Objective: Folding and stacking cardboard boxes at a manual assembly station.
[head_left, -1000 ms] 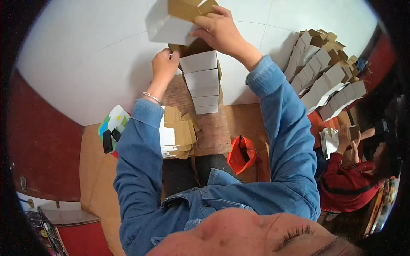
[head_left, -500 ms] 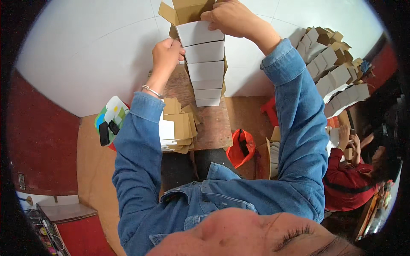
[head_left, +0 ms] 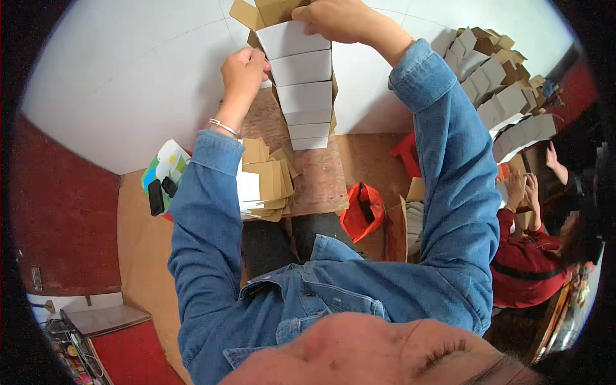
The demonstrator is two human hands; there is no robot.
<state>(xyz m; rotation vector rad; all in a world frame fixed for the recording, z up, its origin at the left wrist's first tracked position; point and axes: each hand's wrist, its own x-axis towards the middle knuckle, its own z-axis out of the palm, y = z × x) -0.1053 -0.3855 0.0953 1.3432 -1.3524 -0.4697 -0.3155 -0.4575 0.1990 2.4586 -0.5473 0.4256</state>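
Observation:
In front of me a tall stack of white cardboard boxes (head_left: 305, 99), brown inside, rises from the wooden table. The top box (head_left: 294, 40) has its brown flaps standing up and out. My right hand (head_left: 350, 20) is closed over the right side of its rim, some fingers hidden behind the wall. Against the stack's left side, just below the top box, my left hand (head_left: 244, 74) has its fingers curled at the cardboard edge; its fingertips are partly hidden. Flat folded cardboard blanks (head_left: 268, 179), brown and white, lie in a pile beside my left forearm.
The wooden table (head_left: 321, 183) has its near edge by my legs. A red bag (head_left: 362, 213) and an opened carton (head_left: 399, 228) are to its right. More stacked white boxes (head_left: 504, 96) stand at the right, near a person in red (head_left: 529, 266). A black object (head_left: 156, 197) lies left.
The stack and both hands appear slightly higher and further left in the picture. My hands keep their places at the top box and stack side. Another person's hand appears at the far right.

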